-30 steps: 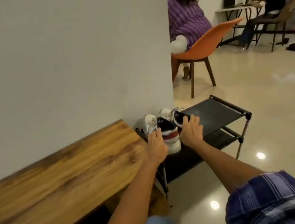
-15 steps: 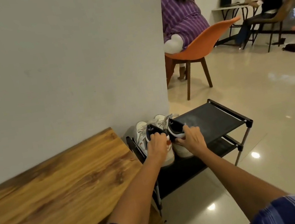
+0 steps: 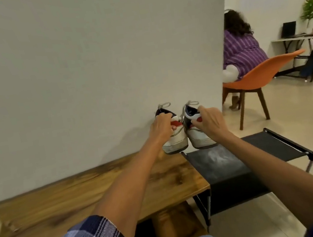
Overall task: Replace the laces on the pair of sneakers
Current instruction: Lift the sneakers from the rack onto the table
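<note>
Fingers of the left hand curl over the heel collar of the left sneaker, thumb outside on the red heel patch; fingers of the right hand pinch the heel collar of the right sneaker the same way. Both sneakers held up in the air, heels toward the camera, soles down, sides touching or just beside each other, close to the white wall. Grey-white laces loop up above each tongue. Below the pair: the far right corner of the wooden desk and, just beside it, a black fabric shoe rack with a pale dusty smear on its top shelf; nothing seen lying on that shelf. Plaid sleeves at both arms. A cream object's edge at the desk's left end, too cropped to tell. Beyond the wall's corner, a seated person on an orange chair; further back a table with a laptop and a potted plant.
</note>
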Demonstrator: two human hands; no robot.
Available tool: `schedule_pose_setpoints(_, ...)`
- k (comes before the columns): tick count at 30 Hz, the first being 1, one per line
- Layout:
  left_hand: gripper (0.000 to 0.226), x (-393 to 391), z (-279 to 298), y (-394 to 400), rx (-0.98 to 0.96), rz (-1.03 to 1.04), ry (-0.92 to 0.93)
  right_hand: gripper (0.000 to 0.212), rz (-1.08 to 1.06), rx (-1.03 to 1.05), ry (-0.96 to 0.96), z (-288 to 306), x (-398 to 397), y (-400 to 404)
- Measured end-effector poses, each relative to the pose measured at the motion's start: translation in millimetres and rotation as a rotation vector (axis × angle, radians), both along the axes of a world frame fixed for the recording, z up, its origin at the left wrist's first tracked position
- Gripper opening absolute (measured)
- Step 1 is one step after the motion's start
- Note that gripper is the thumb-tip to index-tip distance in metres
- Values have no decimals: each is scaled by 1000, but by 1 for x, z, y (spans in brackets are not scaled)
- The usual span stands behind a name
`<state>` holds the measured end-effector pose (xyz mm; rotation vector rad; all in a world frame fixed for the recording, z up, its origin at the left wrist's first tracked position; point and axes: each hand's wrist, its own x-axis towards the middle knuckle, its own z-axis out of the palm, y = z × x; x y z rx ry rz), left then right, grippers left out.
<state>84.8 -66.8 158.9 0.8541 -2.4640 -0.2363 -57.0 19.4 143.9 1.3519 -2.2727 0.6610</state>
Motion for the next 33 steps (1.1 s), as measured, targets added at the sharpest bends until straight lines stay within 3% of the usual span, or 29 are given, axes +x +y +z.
schedule_pose_setpoints(5,22,101,-11,-13,4,119,-74,32,129,-1,-78,-13,80,-27)
schedule_pose_setpoints(11,25,181,-79,-29,100,251,-180,25,223,160,-155,-79,165,-54)
schedule_pose_setpoints(16,32,195,-142,-29,81,267,-237,28,242,214,-252,-138,204,-64)
schedule_pose_setpoints(22,34,195,-133,-48,105,166,-277,47,138,270,-152,-121,205,-79)
schedule_pose_setpoints(25,43,211,-123,-59,178,101,-103,44,175,119,-45,-103,211,-94)
schedule_pose_setpoints(28,30,231,-117,-72,185,209,192,39,261,216,-103,-85,225,-117)
schedule_pose_setpoints(30,22,240,-119,-85,171,274,201,34,220,367,-168,-84,234,-131)
schedule_pose_setpoints(33,18,247,-126,-99,155,337,73,26,163,476,-249,-94,237,-144)
